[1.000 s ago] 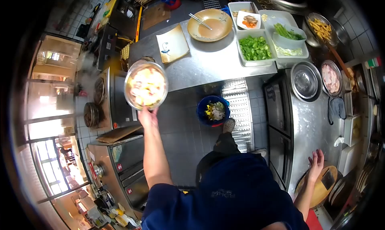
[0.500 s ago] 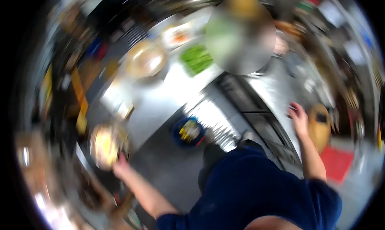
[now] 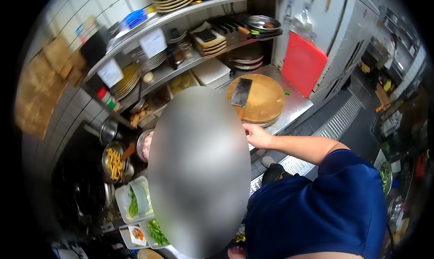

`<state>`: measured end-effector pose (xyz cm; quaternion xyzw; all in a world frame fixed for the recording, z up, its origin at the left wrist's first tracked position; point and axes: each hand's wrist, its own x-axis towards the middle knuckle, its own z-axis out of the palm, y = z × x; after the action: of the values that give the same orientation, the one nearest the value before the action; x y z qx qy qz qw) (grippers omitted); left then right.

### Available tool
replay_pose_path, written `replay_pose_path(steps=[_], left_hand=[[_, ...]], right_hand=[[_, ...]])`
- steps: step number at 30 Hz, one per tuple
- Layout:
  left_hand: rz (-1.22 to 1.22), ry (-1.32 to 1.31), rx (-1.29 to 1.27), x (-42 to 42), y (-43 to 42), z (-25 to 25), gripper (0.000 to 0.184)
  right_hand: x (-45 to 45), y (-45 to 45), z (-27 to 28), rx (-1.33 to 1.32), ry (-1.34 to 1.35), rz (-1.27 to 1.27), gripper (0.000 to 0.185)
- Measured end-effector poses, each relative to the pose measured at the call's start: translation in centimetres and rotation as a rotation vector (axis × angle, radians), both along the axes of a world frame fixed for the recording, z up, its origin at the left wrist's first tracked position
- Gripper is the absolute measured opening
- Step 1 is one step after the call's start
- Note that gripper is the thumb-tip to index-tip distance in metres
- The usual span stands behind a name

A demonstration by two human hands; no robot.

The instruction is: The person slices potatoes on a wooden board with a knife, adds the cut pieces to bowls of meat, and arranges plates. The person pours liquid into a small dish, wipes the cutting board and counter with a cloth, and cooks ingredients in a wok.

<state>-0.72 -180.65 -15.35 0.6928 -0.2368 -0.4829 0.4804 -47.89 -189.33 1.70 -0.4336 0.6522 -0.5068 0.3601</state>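
Note:
A large grey blurred oval covers the middle of the view. At its right edge is my right hand (image 3: 258, 136), fingers curled, their tips partly hidden, so what they hold cannot be made out. Just above that hand lies a round wooden chopping board (image 3: 266, 98) with a cleaver (image 3: 242, 92) on it, handle toward the hand. Only a small part of my left hand (image 3: 236, 253) shows at the bottom edge, beside the oval; the bowl it held earlier is not visible.
Shelves (image 3: 192, 62) hold stacked plates and knives. A red board (image 3: 304, 64) leans by a fridge. Left of the oval are a pan of yellow strips (image 3: 115, 163), a bowl of pale meat (image 3: 144, 145) and tubs of greens (image 3: 157, 233). A floor grate (image 3: 337, 121) runs at right.
The view has swung toward the shelves and chopping board. My right hand is now close to the board, its fingers more curled. The bowl in my left hand has gone out of sight.

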Motion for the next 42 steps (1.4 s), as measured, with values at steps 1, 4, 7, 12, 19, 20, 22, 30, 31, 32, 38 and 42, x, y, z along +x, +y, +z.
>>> replay_pose_path(steps=[1,4,7,12,19,20,22,30,31,32,38,42], left_hand=[[-0.039,0.010,0.013,-1.8,-0.5,-0.3,0.042],[-0.111,0.007,0.026,-7.1,-2.4,-0.3,0.040],[-0.129,-0.032,-0.007,-12.2,-5.4,0.2,0.039],[-0.238,0.003,-0.084,-24.8,-8.4,5.8,0.032],[-0.955,-1.089,-0.656,-34.8,-10.0,-0.3,0.034],[-0.951,-1.098,-0.655,-35.6,-9.7,-0.6,0.033],[-0.954,-1.063,-0.512,-36.7,-9.2,-1.6,0.032],[-0.995,-1.012,-0.271,-36.6,-7.8,-0.1,0.028],[-0.992,-1.005,-0.250,-36.8,-7.5,0.1,0.027],[-0.985,-1.000,-0.224,-36.7,-6.7,0.2,0.027],[-0.840,-0.949,-0.029,-36.1,-1.5,1.7,0.023],[-0.579,-0.678,0.350,-38.6,2.5,7.6,0.017]], right_hand=[[-2.3,0.5,0.1,-0.063,-0.152,-0.042,0.045],[-10.2,2.0,2.4,-0.017,-0.187,-0.203,0.044],[-19.7,2.9,3.2,-0.120,-0.122,-0.337,0.044],[-34.9,3.4,2.3,-0.078,-0.041,-0.488,0.039],[-47.4,-0.7,-2.3,0.036,-0.093,-0.533,0.038],[-46.8,-1.4,-0.1,-0.015,-0.104,-0.454,0.036],[-45.4,-2.5,4.3,-0.105,-0.129,-0.308,0.033],[-51.0,-7.2,2.0,0.146,-0.035,-0.256,0.027],[-52.6,-8.0,-0.6,0.247,-0.119,-0.299,0.026],[-54.1,-8.7,-3.4,0.229,-0.152,-0.428,0.026],[-64.9,-16.5,-12.8,0.432,0.392,-0.629,0.038],[-70.6,-20.7,-17.8,0.233,0.826,-0.571,0.059]])
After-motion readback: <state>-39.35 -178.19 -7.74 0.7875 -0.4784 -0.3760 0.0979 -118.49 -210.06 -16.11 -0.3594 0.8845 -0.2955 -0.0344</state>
